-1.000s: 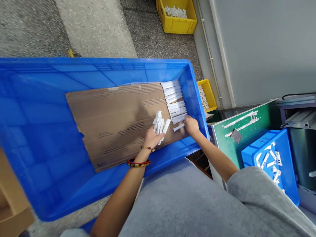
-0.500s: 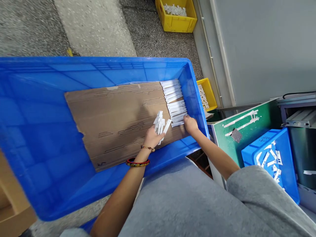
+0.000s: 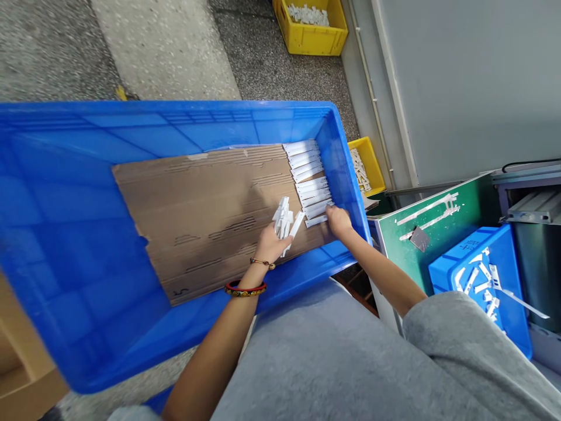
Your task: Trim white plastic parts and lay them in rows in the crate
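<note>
Bundle of narrow white plastic strips [image 3: 283,219] gripped in closed fingers of left hand [image 3: 272,245]. Right hand [image 3: 339,222] curled against near end of neat overlapping row of white strips [image 3: 307,178]; grip unclear. Bundle and row on brown corrugated cardboard sheet [image 3: 197,222] inside large blue plastic crate [image 3: 175,114]. Small blue plastic crate [image 3: 504,257] at right holds white offcuts [image 3: 475,280]; yellow plastic crate [image 3: 324,41] beyond holds white pieces [image 3: 309,14].

Grey right sleeve [image 3: 451,345], thick red-and-gold bangle [image 3: 245,289] and thin beaded bracelet [image 3: 262,264] on the left wrist [image 3: 252,275]
</note>
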Motion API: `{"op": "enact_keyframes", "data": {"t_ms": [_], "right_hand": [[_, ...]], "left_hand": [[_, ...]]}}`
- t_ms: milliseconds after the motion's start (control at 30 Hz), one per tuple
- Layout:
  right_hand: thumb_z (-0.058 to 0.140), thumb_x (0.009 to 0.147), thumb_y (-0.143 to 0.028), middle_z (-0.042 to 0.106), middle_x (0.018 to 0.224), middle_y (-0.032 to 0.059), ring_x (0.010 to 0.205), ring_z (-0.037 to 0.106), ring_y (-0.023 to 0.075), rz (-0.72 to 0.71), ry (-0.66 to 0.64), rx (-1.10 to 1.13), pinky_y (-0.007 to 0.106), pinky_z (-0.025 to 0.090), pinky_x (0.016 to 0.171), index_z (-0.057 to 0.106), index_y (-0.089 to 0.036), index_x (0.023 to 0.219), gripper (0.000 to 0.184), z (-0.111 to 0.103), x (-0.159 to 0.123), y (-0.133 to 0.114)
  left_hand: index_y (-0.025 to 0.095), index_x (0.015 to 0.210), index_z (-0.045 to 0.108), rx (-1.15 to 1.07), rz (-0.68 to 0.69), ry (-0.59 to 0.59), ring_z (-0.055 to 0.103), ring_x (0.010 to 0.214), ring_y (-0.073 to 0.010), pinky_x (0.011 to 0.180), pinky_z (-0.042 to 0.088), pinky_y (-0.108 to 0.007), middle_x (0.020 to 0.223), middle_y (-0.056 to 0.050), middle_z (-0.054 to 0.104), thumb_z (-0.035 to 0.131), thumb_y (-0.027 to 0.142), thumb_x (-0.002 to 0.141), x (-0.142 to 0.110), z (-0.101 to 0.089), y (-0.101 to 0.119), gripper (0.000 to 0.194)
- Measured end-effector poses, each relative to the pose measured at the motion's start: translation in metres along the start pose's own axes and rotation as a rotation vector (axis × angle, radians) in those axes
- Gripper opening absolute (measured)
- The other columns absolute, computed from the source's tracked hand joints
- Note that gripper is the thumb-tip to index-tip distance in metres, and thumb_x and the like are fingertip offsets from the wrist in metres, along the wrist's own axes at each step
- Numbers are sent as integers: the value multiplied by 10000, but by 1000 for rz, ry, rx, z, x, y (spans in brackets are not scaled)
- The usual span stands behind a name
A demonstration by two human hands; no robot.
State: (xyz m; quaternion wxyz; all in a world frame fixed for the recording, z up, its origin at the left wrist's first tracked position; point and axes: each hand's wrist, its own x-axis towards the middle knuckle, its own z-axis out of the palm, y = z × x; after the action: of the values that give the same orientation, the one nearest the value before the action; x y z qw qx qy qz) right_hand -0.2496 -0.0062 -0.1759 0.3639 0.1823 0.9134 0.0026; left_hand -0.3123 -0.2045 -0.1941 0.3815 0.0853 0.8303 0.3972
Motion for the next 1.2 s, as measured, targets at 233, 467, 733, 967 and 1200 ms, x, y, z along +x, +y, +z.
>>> {"op": "enact_keyframes", "data": {"t_ms": [233, 467, 733, 967, 1200], "right_hand": [[374, 929, -13, 697, 1053, 201, 969, 707, 220, 36, 35, 29, 283, 536, 801, 599, -100, 1120, 307, 3, 3, -3], [389, 1024, -307, 714, 1099, 97, 964, 706, 179, -79, 113, 310, 260, 540, 796, 571, -186, 1234, 303, -10, -15, -10], [569, 909, -175, 757, 823, 47, 741, 709, 117, -213, -90, 751, 180, 528, 683, 718, -94, 997, 191, -9, -14, 0], [571, 863, -102, 738, 1026, 111, 982, 683, 209, -21, 16, 380, 273, 506, 852, 730, -147, 981, 203, 2, -28, 15], [415, 904, -22, 668, 1097, 238, 1086, 642, 275, -14, -25, 49, 335, 525, 841, 694, -76, 1038, 315, -2, -20, -4]], "left_hand": [[146, 982, 678, 11, 13, -8, 690, 842, -261, 782, 541, -334, 924, -82, 749, 643, 239, 609, 0, 0, 0, 386], [155, 990, 664, 47, 15, -19, 690, 887, -290, 811, 529, -347, 944, -107, 743, 658, 246, 617, 0, 2, -2, 384], [200, 896, 675, -139, 42, -34, 680, 845, -265, 815, 531, -340, 859, -64, 732, 726, 320, 577, 1, 8, -6, 345], [146, 910, 664, -301, -32, 7, 670, 652, -223, 636, 561, -339, 808, -58, 714, 698, 396, 616, 5, 6, -15, 388], [140, 992, 687, -391, -61, -5, 684, 665, -220, 604, 571, -316, 848, -65, 735, 721, 322, 585, 5, 9, -13, 448]]}}
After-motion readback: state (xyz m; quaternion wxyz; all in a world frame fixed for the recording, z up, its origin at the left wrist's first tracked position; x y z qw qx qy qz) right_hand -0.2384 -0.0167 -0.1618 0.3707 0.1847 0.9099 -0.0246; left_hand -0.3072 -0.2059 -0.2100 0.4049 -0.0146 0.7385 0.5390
